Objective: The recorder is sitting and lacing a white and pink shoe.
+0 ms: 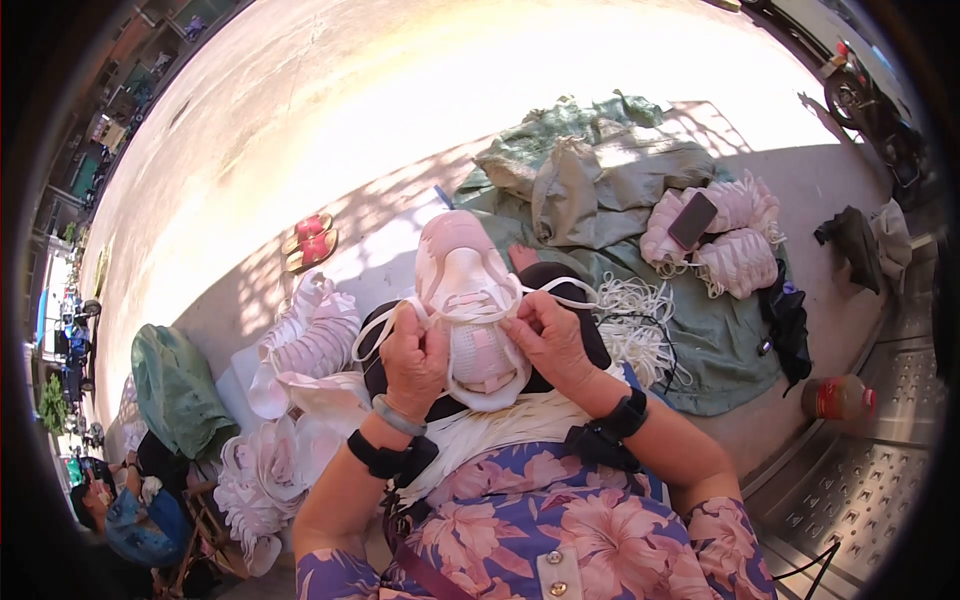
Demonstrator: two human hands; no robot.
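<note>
A pink and white sneaker upper [463, 285] rests on my lap, its toe pointing away from me. White shoelace [372, 335] crosses its front and trails out loosely on both sides. My left hand [413, 360] is closed at the upper's left edge, with lace coming out between thumb and fingers. On the opposite edge, my right hand [552, 338] pinches the upper near the eyelets; whether lace is also in that pinch is hidden. Under the upper, a bundle of cream-white laces [500, 430] lies across my lap.
Stacked uppers [310, 335] lie left, beside a green sack [180, 385]. To the right are loose white laces [637, 325], a green tarp [720, 360], bundled uppers [740, 265] and a phone [692, 220]. Red sandals [312, 243] stand ahead. Another person [145, 515] sits far left.
</note>
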